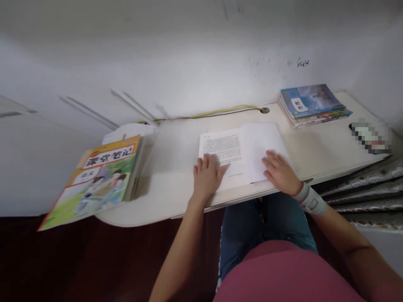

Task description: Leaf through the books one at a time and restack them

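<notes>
Your left hand [206, 176] covers the lower left part of the open book [244, 153], whose printed lines are too small to read. Your right hand [281, 171] is blurred at the fingers and hides some of the blank page. Your forearms [184, 247] and pink shirt [283, 272] are cut off by the picture's edges. Coarse pixel blocks mask the dark-edged object [371, 136] at the right. In the book stack [311, 102], the top cover hides those below; the patterned cloth [371, 193] runs out past the right edge.
</notes>
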`<state>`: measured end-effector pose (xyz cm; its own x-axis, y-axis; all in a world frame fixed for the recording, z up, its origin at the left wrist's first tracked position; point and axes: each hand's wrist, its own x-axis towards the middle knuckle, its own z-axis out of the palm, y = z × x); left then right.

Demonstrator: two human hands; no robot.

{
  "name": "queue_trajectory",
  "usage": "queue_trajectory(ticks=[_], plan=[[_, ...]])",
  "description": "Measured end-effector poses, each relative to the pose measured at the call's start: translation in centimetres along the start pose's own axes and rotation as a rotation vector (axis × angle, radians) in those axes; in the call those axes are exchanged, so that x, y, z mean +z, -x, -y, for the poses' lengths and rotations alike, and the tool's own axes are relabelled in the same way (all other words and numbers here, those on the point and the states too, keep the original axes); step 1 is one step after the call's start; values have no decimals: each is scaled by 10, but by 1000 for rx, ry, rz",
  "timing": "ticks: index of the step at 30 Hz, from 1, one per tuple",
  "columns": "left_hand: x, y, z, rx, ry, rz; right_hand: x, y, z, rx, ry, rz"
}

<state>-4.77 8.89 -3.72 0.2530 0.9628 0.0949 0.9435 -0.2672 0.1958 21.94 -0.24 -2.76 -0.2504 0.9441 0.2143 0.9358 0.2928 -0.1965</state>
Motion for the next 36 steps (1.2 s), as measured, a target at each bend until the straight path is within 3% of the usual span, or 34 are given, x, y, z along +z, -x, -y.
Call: queue_trajectory(ticks=[3, 6, 12, 15, 18, 36], plan=[[5, 12, 10, 7, 21, -52, 9, -15, 41, -16, -20, -5], [8, 23, 16, 68, 111, -71, 18, -32, 56, 35, -11, -2], [6, 33, 42, -77, 348, -106, 30, -39, 43, 68, 36, 34], [6, 34, 48, -61, 373, -115, 30, -36, 41, 65, 61, 34], [7, 34, 49, -13, 373, -134, 27, -34, 38, 56, 72, 49], [5, 36, 42, -28, 316, -97, 21, -21, 32, 101, 88, 73]])
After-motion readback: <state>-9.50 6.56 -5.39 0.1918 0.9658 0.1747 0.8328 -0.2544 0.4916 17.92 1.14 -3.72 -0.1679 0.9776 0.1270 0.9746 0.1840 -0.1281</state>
